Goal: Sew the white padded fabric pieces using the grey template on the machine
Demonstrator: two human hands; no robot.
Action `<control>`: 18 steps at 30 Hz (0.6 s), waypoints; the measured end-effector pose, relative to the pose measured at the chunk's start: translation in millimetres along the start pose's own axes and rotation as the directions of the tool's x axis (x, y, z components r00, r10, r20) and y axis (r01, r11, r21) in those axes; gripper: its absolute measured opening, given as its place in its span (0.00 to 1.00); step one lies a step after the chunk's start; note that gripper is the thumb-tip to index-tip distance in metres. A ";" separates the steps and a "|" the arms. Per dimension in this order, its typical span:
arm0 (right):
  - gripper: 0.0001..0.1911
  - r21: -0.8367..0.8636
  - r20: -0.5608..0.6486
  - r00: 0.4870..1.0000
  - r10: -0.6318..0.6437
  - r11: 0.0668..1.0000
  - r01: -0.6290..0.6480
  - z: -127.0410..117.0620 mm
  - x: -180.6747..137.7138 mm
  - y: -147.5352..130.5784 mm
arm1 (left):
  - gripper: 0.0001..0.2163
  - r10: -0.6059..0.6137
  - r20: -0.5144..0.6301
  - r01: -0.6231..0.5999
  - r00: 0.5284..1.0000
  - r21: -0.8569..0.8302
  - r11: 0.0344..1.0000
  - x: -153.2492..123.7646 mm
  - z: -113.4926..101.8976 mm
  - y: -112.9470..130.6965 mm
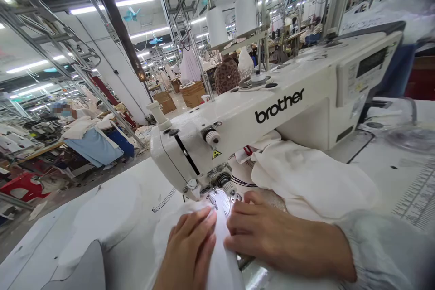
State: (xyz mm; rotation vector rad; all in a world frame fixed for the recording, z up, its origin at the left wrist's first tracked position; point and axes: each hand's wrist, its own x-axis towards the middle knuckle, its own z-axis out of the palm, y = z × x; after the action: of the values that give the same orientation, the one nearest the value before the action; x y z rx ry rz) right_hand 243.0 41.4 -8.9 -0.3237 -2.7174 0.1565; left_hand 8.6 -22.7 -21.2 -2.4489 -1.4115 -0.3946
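A strip of white fabric runs toward me from under the presser foot of a white Brother sewing machine. My left hand lies on the fabric just in front of the foot, its fingers stretched out and close together. To the right of the needle area, my right hand has its fingers bent in and closed on the fabric's right edge. The fingertips partly hide the cloth there. A lamp lights the spot around the needle. Behind my right hand, a heap of cream-white cloth lies under the machine arm.
Round white cut pieces and a grey template-like piece lie on the table at left. A printed ruler scale is at right. Thread cones stand above the machine. Beyond are other workstations, a red stool and cardboard boxes.
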 end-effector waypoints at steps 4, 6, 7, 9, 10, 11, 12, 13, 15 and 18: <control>0.11 0.011 0.021 1.000 0.006 1.000 -0.006 -2.6 -0.9 -2.0 | 0.15 0.041 -0.082 -0.036 0.996 0.056 0.998 -3.3 -3.6 -1.5; 0.11 0.013 0.023 1.000 0.007 1.000 -0.007 -3.3 -0.4 -1.9 | 0.16 0.060 -0.107 -0.051 0.993 0.082 0.995 -6.1 1.2 3.0; 0.12 0.015 0.023 1.000 0.010 1.000 -0.011 -3.3 -0.2 -1.5 | 0.16 0.057 -0.107 -0.047 0.993 0.089 0.995 -7.1 4.0 5.6; 0.11 0.022 0.015 1.000 0.023 0.999 -0.023 -2.9 -0.3 -0.4 | 0.16 0.022 -0.109 -0.012 0.994 0.091 0.996 -8.0 9.1 10.9; 0.10 0.025 0.010 0.999 0.030 0.999 -0.030 -2.7 -0.6 0.3 | 0.16 -0.017 -0.116 0.027 0.993 0.090 0.996 -7.9 11.1 13.4; 0.10 0.025 0.008 0.999 0.037 0.999 -0.037 -2.8 -1.0 1.2 | 0.15 -0.059 -0.125 0.071 0.990 0.087 0.994 -7.8 12.8 15.8; 0.09 0.024 0.009 0.999 0.042 0.999 -0.043 -3.2 -1.7 2.0 | 0.15 -0.085 -0.127 0.096 0.988 0.082 0.992 -7.6 14.1 18.0; 0.09 0.023 0.008 0.999 0.042 0.999 -0.042 -4.0 -2.4 2.8 | 0.15 -0.105 -0.125 0.115 0.987 0.074 0.991 -7.6 15.0 19.8; 0.08 0.025 0.009 1.000 0.025 0.999 -0.026 -6.5 -4.3 4.2 | 0.15 -0.124 -0.115 0.131 0.986 0.054 0.990 -8.1 16.1 22.1; 0.07 0.047 0.012 0.999 -0.046 0.998 0.045 -11.2 -7.1 5.4 | 0.15 -0.165 -0.125 0.171 0.978 0.035 0.985 -10.5 15.7 22.1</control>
State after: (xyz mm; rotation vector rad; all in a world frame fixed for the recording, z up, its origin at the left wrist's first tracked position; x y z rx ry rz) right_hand 254.9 45.5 -2.1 -0.2480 -2.7265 0.2103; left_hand 24.2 -35.8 -41.9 -2.2360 -1.5621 -0.5340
